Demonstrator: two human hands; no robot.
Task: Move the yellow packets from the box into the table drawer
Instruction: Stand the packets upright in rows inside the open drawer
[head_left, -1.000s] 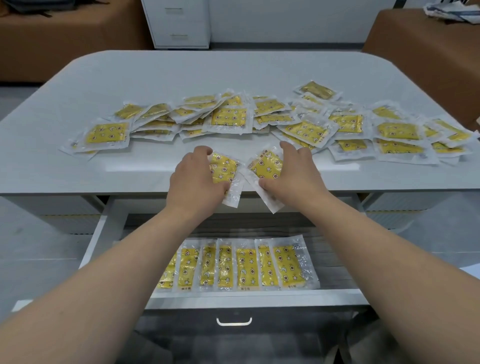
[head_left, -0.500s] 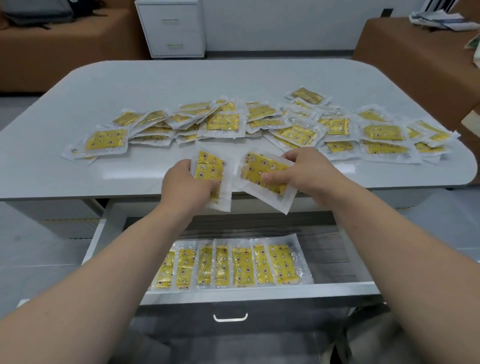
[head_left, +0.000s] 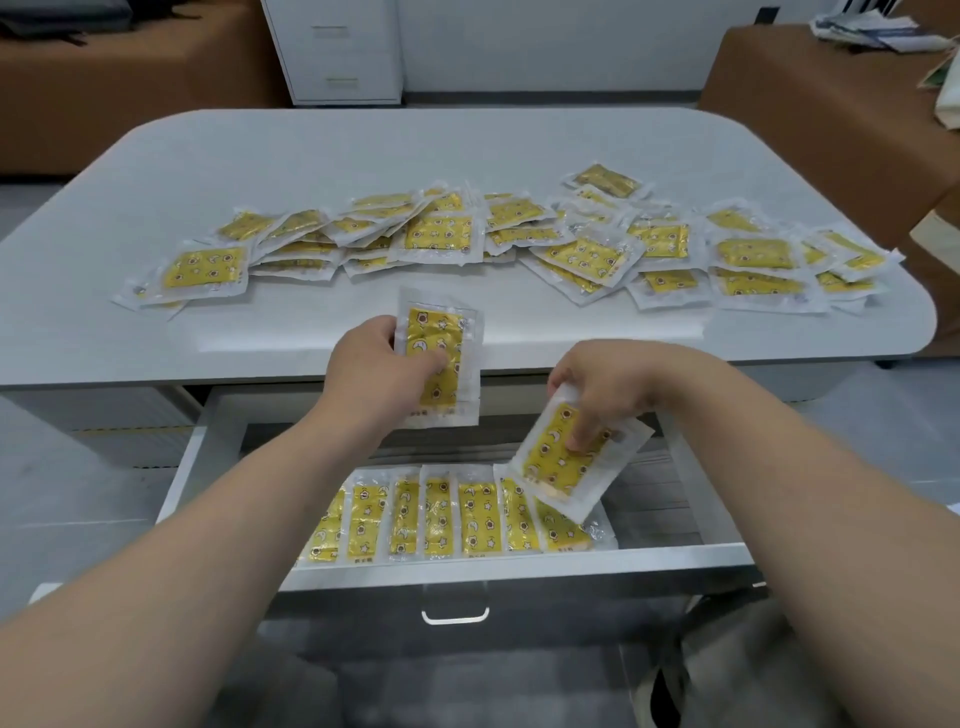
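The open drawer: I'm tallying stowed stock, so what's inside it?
A row of overlapping yellow packets lies along the front of the drawer. The right hand holds another packet over its right end, hiding part; the left forearm covers its left end, so no exact count.

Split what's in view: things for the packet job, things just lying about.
Job: left hand gripping left packet; right hand pinching right packet; loose packets on table; packet row in drawer.
Lying about: white cabinet; brown bench; papers.
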